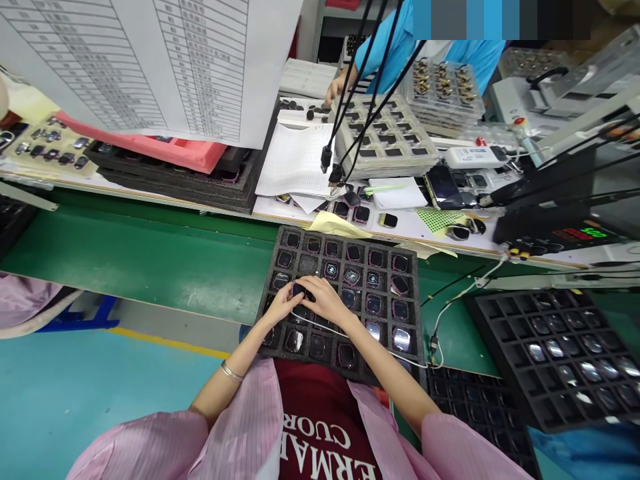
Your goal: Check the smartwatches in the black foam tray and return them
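Observation:
Between the fingertips of both hands is a small dark smartwatch body (299,289), partly covered by the fingers. My left hand (281,304) pinches its left side, and my right hand (323,300) closes on it from the right. A thin white cable (320,324) runs from beside the hands, under my right forearm, toward the right; whether it touches the watch is hidden. Below the hands lies a dark foam tray (307,265) with watch bodies in its compartments. Three of them, such as the lit watch (331,269), show glowing screens.
Another black tray of watches (560,347) sits at right. Beyond the green surface (150,260), a white bench holds papers (300,160), stacked plastic trays (385,133) and a power supply (575,233). Black cables (370,100) hang overhead. A co-worker's hand (340,85) rests near the trays.

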Motion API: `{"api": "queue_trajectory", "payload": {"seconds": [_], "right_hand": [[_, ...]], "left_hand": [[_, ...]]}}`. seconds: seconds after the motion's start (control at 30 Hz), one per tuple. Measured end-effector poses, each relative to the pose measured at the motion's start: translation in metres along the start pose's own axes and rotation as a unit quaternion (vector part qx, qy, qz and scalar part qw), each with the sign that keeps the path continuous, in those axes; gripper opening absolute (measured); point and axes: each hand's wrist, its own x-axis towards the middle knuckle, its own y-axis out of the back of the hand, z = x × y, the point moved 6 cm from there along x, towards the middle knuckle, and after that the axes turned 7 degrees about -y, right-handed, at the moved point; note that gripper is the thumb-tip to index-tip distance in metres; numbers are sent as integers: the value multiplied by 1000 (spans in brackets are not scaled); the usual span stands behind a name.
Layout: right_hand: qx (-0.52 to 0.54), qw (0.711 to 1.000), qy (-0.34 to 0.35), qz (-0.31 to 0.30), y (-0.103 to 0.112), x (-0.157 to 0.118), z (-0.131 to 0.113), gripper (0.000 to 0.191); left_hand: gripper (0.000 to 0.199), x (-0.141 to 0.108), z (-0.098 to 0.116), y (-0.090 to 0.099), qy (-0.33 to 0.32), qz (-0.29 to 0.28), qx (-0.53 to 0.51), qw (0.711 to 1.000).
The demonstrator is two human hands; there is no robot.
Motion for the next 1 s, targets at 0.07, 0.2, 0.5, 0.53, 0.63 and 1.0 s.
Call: {"api": "queue_trajectory", "payload": {"seconds": [0.07,0.2,0.5,0.53,0.63,1.0], "right_hand": [[2,1000,2,4,-1,1,0,43],[19,1000,12,15,-2,1,1,43],[52,998,21,37,-2,1,2,43],[55,998,21,37,-2,2,2,43],[63,997,22,38,-2,2,1,42],[72,996,27,47,3,3,0,39]], "left_hand": [[41,1,2,1,-1,-2,-3,1000],[42,1,4,2,3,-9,-10,1000],[48,1,-2,0,23,-26,-34,999],[48,0,-3,1,26,-28,-36,999],[49,-1,-5,2,36,-34,-40,998],[49,-3,-3,1,51,-31,-42,997]]}}
